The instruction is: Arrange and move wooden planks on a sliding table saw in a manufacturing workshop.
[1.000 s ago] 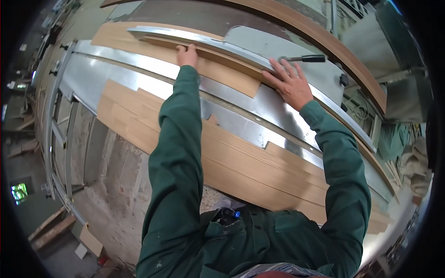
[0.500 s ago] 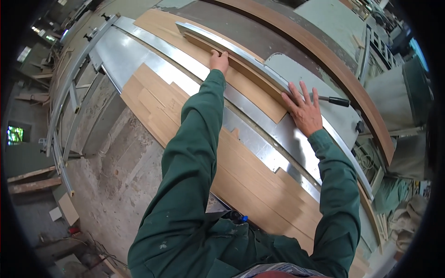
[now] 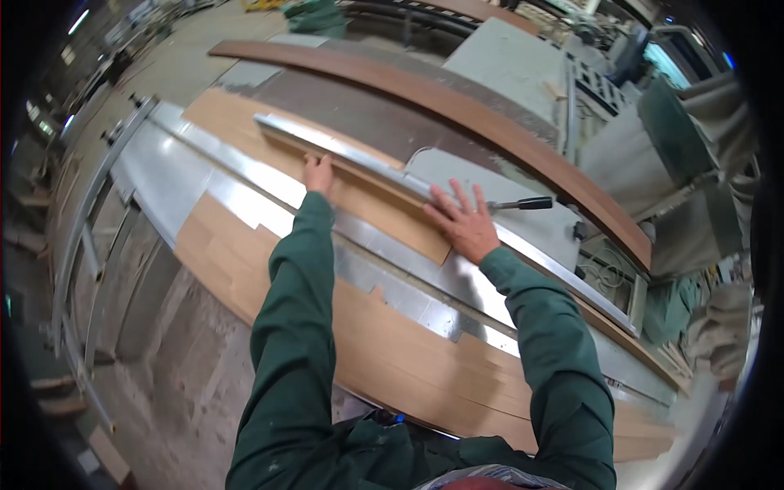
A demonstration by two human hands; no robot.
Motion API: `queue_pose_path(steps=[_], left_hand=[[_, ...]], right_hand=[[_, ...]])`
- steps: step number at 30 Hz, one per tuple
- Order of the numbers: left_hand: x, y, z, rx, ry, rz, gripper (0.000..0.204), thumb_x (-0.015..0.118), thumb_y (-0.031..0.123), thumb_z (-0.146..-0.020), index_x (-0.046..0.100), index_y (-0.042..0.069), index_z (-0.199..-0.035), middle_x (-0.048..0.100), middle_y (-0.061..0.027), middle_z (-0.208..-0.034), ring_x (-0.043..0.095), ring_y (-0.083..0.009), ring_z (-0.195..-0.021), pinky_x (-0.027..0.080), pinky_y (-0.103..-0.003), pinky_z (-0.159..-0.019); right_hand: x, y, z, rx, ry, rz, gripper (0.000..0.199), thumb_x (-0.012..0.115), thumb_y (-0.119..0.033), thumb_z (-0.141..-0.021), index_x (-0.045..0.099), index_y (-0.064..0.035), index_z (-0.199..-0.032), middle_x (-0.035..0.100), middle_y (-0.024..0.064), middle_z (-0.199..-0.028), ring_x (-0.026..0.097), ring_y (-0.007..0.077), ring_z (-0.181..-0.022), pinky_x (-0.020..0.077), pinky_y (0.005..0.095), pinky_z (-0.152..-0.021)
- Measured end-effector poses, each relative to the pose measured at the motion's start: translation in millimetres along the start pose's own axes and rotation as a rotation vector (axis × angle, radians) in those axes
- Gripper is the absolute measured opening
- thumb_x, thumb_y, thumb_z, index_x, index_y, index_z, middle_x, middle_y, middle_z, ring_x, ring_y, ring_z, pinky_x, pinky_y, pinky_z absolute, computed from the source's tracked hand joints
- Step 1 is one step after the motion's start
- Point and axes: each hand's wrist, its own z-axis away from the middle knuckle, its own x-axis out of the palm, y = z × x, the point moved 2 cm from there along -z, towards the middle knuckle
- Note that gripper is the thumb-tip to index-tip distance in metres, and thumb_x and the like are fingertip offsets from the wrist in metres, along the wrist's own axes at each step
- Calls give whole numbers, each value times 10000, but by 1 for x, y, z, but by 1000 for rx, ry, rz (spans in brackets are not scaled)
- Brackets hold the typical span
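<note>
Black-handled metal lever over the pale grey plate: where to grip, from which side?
Around the black cylindrical handle, probably from above and the right: it is the slim free end, pointing right. The right hand crowds the metal rod at the left, and the long silvery metal bar runs along the near side, leaving less room there.

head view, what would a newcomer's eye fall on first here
Probably the right hand, spread across the bright metal bar near mid-picture, with the left hand farther left at the wooden strip along the bar's near side. Next, the long reddish-brown board slanting across beyond the bar. Then the pale boards laid out close to the person's body.
</note>
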Motion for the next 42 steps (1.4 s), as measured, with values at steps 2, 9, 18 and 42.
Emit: queue_pose_path(steps=[2,9,18,42], left_hand=[[-4,4,1,30,32,-34,648,589,288,-892,381,-79,-1384,573,-266,-1244,551,-353,-1148,413,-361,-983],[1,27,8,-52,8,-61,730,552,301,-924,223,-42,-1478,466,-282,-1382,456,-389,-1282,348,-359,-1066],[-10,31,-8,-48,30,-139,732,552,309,-921,221,-21,-1484,456,-282,-1390,455,-396,-1280,354,-370,-1067],[-70,-2,-99,-23,129,42,575,579,243,-937,357,57,-1434,587,-109,-1106,542,-184,-875,483,-327,-673]], right_hand=[[-6,-3,-4,3,-26,15,516,474,-185,-906,444,-284,-1411,225,-2,-1575,216,329,-1440,159,619,-1141],[-6,-4,-14,44,-48,70,536,519,-273,-902,413,-329,-1424,201,-26,-1582,171,306,-1458,138,613,-1148],[-6,-12,-34,36,-70,37,540,526,-272,-905,405,-323,-1429,180,-29,-1589,168,304,-1460,139,615,-1150],[-1,-51,-102,26,-3,43,559,547,-216,-886,426,-287,-1427,157,-24,-1598,126,305,-1472,96,617,-1151]])
